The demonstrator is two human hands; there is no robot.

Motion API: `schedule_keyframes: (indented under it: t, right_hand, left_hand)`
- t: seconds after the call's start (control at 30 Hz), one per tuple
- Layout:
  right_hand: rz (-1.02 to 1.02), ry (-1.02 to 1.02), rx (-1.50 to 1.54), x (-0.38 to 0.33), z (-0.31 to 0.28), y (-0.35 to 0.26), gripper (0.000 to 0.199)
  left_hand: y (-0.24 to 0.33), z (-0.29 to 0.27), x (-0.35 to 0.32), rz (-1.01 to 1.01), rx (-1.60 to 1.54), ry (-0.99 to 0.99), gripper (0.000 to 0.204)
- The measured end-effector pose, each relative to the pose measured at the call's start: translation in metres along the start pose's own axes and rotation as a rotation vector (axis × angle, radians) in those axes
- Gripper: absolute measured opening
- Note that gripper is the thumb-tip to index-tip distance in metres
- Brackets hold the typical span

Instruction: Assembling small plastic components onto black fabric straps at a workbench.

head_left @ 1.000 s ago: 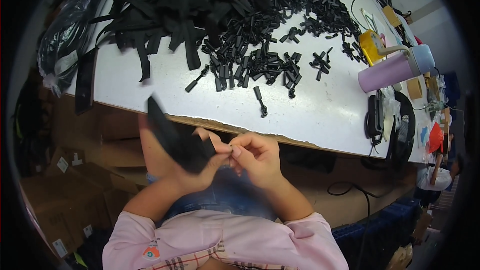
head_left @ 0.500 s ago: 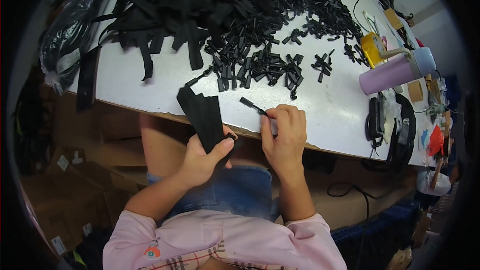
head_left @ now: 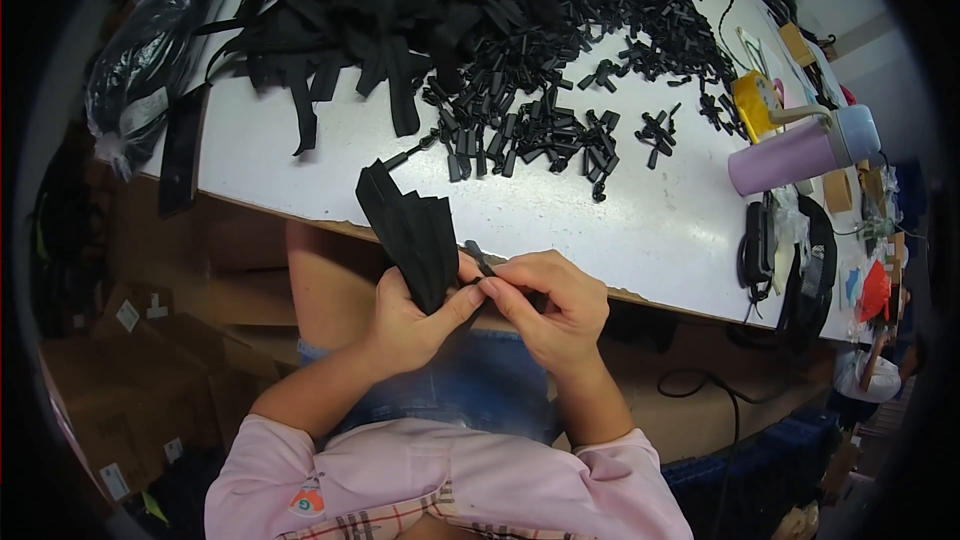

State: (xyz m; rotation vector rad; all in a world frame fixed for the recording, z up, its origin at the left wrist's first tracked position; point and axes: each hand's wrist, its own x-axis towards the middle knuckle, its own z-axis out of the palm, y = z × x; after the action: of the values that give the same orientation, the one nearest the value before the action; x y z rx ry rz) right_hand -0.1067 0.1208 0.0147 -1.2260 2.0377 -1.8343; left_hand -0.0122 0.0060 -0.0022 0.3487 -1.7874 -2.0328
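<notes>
My left hand [head_left: 415, 325] is closed round a sheaf of black fabric strips [head_left: 408, 225], which look like zipper tape and fan out upward above the fist. My right hand [head_left: 560, 305] pinches a small black zipper slider [head_left: 477, 255] with a long pull tab, its tab pointing up and left. Thumb tips of both hands meet beside the strips' lower end, where the slider touches or nearly touches them; the fingers hide the exact contact. Beyond the hands lies a large heap of similar zipper sliders [head_left: 535, 135] on the white table [head_left: 400, 190].
More black strips [head_left: 350, 10] are piled at the far left, beside a clear plastic bag of black material [head_left: 145, 70]. On the right stand a lilac bottle [head_left: 785, 160], a yellow object [head_left: 755, 100] and a black strap [head_left: 815, 265]. Cardboard boxes [head_left: 170, 390] sit below the table's left.
My right hand has moved left and toward me, bringing the zipper slider from over the table edge to the strips in my left hand. The left hand has barely moved.
</notes>
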Motion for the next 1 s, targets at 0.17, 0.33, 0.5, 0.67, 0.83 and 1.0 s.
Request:
schedule_keyframes:
  t: [0.17,0.33,0.5,0.67,0.83,1.0]
  right_hand:
    - [-0.236,-0.012,-0.159,0.002,0.003,0.005,0.017]
    - [-0.307,-0.007,-0.219,0.001,0.008,0.003,0.019]
    - [0.164,0.091,0.24,-0.016,0.019,0.005,0.012]
    - [0.3,0.077,0.565,-0.015,0.022,0.009,0.008]
    - [0.547,-0.123,0.921,-0.013,0.006,0.014,0.007]
    - [0.651,-0.161,0.961,-0.01,0.005,0.012,0.007]
  left_hand:
    - [0.002,-0.004,-0.001,-0.059,0.04,-0.058,0.009]
    - [0.005,-0.001,-0.002,-0.071,-0.07,0.025,0.013]
    - [0.007,0.001,0.0,-0.035,-0.168,0.043,0.019]
    - [0.006,-0.001,0.0,0.068,-0.091,0.038,0.018]
    - [0.026,-0.005,-0.001,-0.218,-0.24,-0.074,0.018]
    - [0.019,-0.005,-0.001,-0.148,-0.174,-0.07,0.019]
